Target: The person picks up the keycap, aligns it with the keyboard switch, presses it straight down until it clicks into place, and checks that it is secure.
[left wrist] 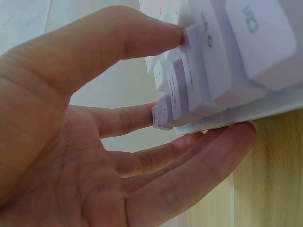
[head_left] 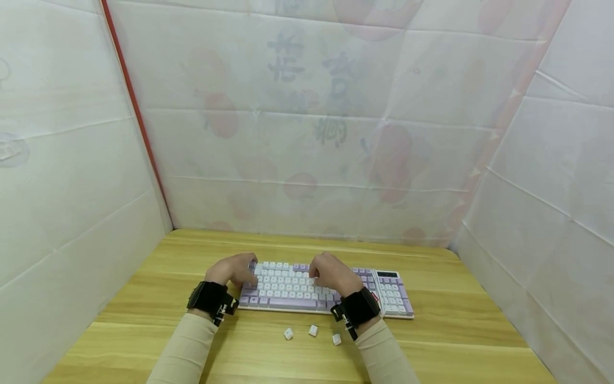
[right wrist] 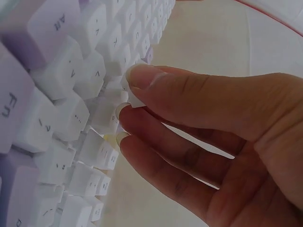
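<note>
A white and lilac keyboard (head_left: 292,304) lies across the table. My left hand (head_left: 232,268) holds its left end. In the left wrist view, the thumb (left wrist: 161,35) presses the side of a lilac key, and the other fingers lie along the keyboard's edge. Over the upper middle of the keys, my right hand (head_left: 333,273) pinches a white keycap (right wrist: 137,100) between thumb and fingers. That keycap is mostly covered by the thumb and sits close to a gap in the rows, where a bit of yellow shows.
Three loose white keycaps, left (head_left: 288,334), middle (head_left: 313,330) and right (head_left: 337,339), lie in front of the keyboard. A white cable (head_left: 378,290) crosses its right part, beside the number pad. White printed sheets (head_left: 297,160) enclose the wooden table (head_left: 460,320) at the back and sides.
</note>
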A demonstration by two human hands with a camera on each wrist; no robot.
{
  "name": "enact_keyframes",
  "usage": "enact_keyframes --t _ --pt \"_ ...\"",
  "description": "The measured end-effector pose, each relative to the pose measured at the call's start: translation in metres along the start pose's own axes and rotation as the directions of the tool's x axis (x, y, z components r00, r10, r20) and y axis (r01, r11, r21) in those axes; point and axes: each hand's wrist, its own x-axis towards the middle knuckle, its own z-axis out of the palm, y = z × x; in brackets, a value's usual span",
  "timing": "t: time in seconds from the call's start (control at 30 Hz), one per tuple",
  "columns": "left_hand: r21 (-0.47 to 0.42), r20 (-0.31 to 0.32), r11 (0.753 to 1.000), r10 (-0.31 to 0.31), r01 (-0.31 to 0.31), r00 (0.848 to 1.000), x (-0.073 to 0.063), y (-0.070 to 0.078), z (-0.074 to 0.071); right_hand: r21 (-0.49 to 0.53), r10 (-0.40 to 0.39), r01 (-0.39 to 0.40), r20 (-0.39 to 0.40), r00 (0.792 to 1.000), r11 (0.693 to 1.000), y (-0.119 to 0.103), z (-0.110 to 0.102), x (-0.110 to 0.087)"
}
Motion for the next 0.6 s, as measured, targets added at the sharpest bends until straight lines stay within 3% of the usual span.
enact_keyframes --t 0.6 --pt "0.029 -0.001 0.999 -0.018 0.018 1.000 -0.0007 0.0006 0.0007 0.000 0.003 -0.003 0.028 1.000 1.000 0.0067 0.0038 0.0085"
